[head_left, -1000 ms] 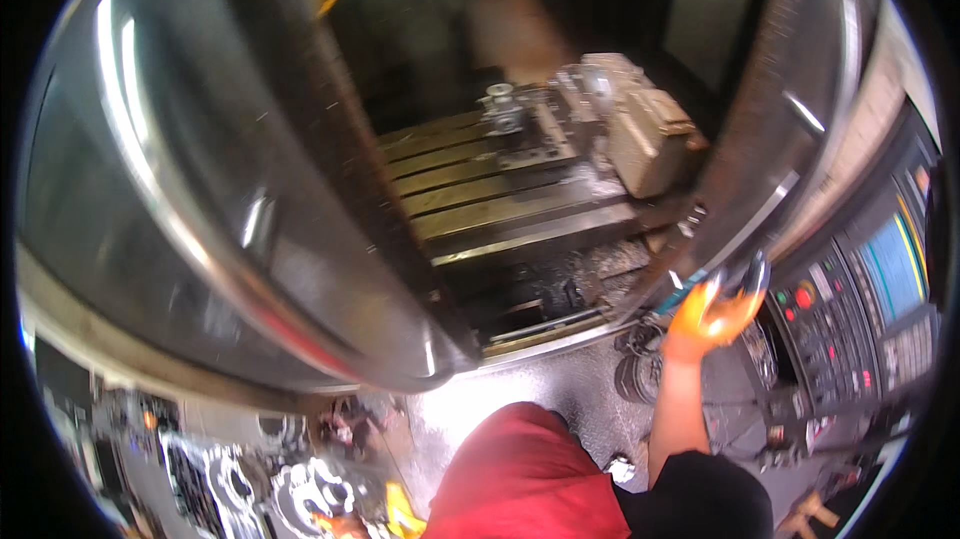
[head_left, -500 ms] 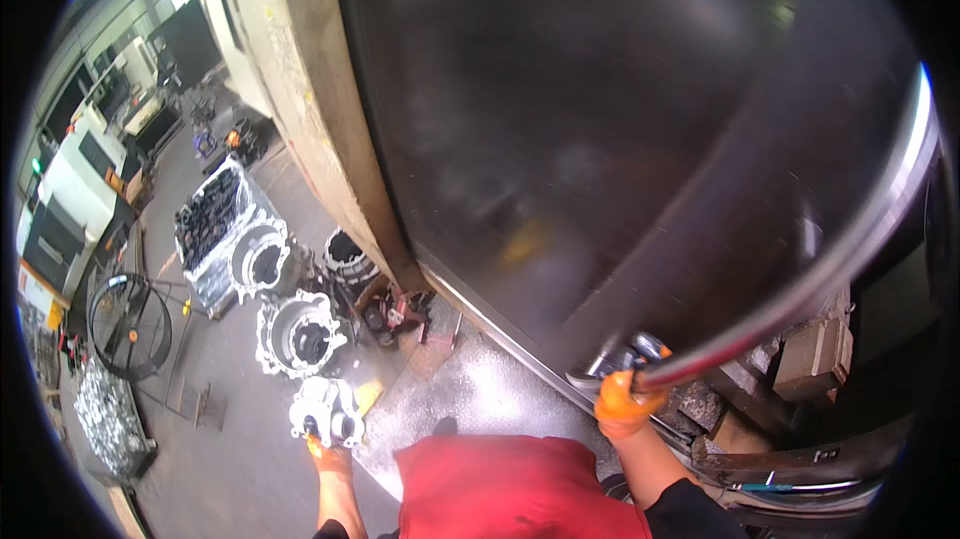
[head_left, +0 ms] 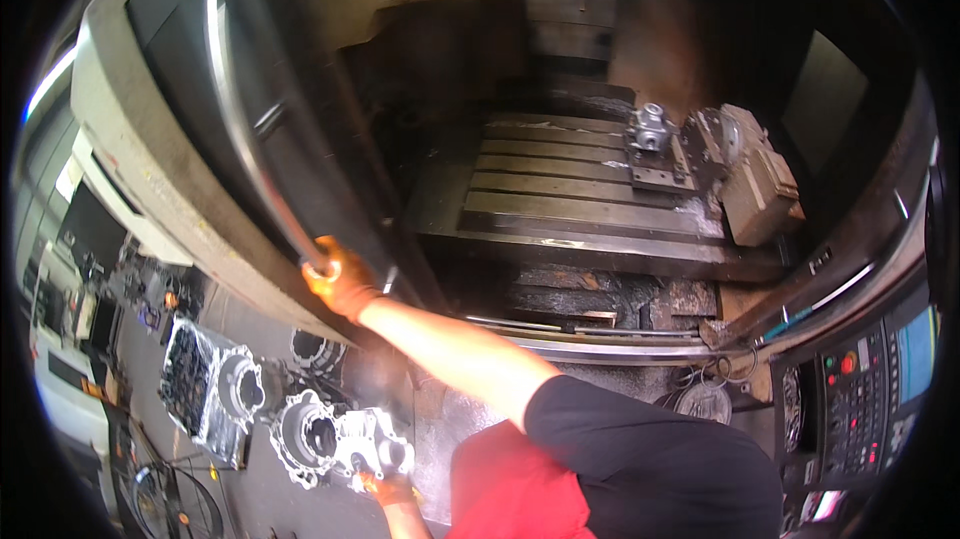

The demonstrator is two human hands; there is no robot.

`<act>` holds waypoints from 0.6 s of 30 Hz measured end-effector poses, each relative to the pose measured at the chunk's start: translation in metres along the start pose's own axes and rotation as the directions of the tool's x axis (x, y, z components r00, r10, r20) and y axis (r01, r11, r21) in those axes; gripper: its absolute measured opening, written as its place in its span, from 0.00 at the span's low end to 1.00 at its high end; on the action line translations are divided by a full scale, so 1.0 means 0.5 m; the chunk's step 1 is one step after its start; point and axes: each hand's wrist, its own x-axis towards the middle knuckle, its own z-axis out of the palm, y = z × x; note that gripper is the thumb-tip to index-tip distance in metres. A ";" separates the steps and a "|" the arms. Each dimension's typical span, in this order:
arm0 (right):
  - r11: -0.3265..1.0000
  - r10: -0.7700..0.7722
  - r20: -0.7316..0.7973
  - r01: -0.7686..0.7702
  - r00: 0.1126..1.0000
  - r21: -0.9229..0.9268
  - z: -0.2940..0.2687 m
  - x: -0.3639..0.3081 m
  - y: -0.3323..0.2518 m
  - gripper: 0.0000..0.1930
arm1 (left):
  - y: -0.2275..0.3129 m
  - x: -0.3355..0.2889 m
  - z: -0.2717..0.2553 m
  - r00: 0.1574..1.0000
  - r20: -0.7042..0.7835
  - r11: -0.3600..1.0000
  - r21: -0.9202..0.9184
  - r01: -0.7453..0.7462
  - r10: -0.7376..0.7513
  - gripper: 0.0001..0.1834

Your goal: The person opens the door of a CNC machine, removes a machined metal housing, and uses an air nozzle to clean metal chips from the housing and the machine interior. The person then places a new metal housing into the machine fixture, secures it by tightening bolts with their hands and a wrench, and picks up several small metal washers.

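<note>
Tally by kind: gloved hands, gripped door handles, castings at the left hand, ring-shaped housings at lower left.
Gloved hands (left hand, right hand): 2
Gripped door handle: 1
Silver casting: 1
Ring-shaped housings: 3
Total: 7

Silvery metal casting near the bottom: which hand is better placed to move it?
Probably the left hand: it touches the silvery metal casting, while the right hand is wrapped around the door handle, its forearm stretched out leftward.
</note>
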 end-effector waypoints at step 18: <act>0.397 0.728 -0.276 -0.714 0.627 -0.576 -1.089 -0.773 0.338 0.28 | 0.139 0.184 0.523 0.882 0.470 0.169 -0.869 0.466 -0.014 0.20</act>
